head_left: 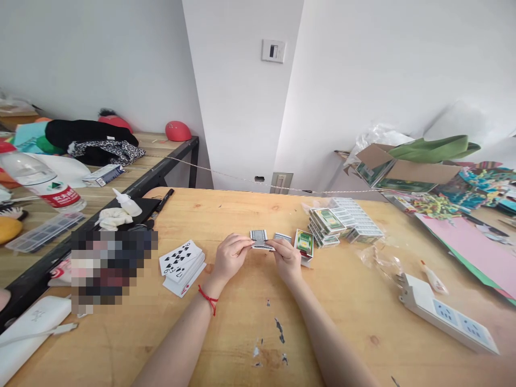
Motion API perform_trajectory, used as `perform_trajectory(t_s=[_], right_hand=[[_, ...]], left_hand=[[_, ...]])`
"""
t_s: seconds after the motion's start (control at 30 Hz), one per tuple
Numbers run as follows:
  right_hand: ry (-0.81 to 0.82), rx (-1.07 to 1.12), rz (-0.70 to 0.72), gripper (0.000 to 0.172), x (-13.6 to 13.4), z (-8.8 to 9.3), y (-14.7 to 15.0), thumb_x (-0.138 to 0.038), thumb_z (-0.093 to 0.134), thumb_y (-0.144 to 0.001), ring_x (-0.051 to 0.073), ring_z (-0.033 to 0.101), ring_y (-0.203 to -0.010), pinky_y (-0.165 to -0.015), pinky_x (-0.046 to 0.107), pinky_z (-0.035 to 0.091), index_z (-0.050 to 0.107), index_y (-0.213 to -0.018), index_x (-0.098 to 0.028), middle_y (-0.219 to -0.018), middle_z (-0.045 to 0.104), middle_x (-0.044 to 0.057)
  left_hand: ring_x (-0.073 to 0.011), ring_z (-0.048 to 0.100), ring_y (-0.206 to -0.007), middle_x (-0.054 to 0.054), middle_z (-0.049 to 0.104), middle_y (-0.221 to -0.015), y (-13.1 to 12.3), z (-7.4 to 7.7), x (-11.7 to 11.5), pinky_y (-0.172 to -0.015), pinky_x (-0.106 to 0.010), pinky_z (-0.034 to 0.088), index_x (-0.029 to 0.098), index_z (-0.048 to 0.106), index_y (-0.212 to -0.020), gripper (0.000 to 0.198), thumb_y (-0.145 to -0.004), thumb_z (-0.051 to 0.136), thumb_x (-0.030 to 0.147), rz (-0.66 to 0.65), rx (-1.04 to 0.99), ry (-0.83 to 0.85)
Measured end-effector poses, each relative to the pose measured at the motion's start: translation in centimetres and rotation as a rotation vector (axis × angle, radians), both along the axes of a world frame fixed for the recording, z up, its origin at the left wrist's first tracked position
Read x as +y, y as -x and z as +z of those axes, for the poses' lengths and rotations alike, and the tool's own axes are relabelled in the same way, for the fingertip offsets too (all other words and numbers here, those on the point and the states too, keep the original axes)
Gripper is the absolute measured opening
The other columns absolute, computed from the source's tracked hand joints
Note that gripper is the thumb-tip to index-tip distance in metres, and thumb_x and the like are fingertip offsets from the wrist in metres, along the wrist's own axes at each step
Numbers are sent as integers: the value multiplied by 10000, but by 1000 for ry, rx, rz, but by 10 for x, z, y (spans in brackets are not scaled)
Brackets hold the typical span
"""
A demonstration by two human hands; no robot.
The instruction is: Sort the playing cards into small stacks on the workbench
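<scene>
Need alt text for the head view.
A person's left hand and right hand hold at least one patterned-back card above a wooden table. A face-up pile of playing cards lies to the left; small stacked boxes stand to the right.

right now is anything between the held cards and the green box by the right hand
Yes: the right hand, pinching the right end of the held cards, is between them and the green box. Patterned cards also show beyond the hand, partly hidden.
</scene>
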State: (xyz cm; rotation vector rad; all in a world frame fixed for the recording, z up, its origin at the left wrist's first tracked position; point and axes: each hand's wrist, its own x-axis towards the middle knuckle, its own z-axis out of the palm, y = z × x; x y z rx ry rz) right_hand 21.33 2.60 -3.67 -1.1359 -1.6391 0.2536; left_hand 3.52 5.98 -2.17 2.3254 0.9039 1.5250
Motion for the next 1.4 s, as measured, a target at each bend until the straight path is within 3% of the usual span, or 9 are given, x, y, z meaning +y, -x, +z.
perform_trajectory(t_s=[0.23,0.47,0.63,0.8,1.07,1.27,1.4], right_hand=[[-23,-84,-42,317,-1,0,3,-114,409,-822,159,581,-752,-648,260,449,656,-962,-256,-818,652,38],[89,38,-22,252,-2,0,5,-167,423,-812,146,567,-670,-619,250,439,663,-871,-221,-754,628,35],[313,221,-25,221,-1,1,10,-261,492,-762,127,475,-512,-493,230,380,568,-575,-173,-534,511,-8],[507,411,93,232,1,-3,17,-337,526,-721,106,424,-450,-437,216,349,493,-566,-168,-483,456,-33],[609,502,182,263,1,-3,20,-426,534,-717,105,436,-392,-403,218,347,503,-637,-177,-457,496,-35],[548,444,80,236,4,-5,15,-376,487,-746,104,409,-392,-399,218,335,484,-604,-187,-438,462,-36],[500,406,56,199,5,-5,14,-349,462,-760,120,433,-411,-423,231,364,500,-639,-197,-463,475,-31]], left_hand=[[-137,578,-753,-32,659,-801,0,-1,-1,-687,-281,472,214,642,-846,162,-775,530,119,42,42,-40],[-149,579,-738,-40,652,-791,-1,-1,-2,-674,-293,480,212,639,-846,147,-781,522,152,72,69,-38],[-155,586,-777,-62,644,-885,-5,-1,-5,-709,-304,493,194,594,-957,187,-789,512,196,67,39,141],[-131,608,-701,-56,649,-888,-12,-6,-7,-600,-238,507,187,556,-985,215,-790,502,260,48,-13,419],[-131,592,-584,-46,646,-685,-8,-11,-2,-562,-223,464,158,590,-827,177,-805,447,259,212,55,405],[-161,633,-805,-83,658,-937,-13,-8,-5,-688,-259,512,144,566,-954,216,-772,490,232,-98,-181,643],[-172,618,-888,-97,636,-1021,-16,-10,-5,-757,-292,503,145,543,-1028,274,-766,481,195,-107,-235,665]])
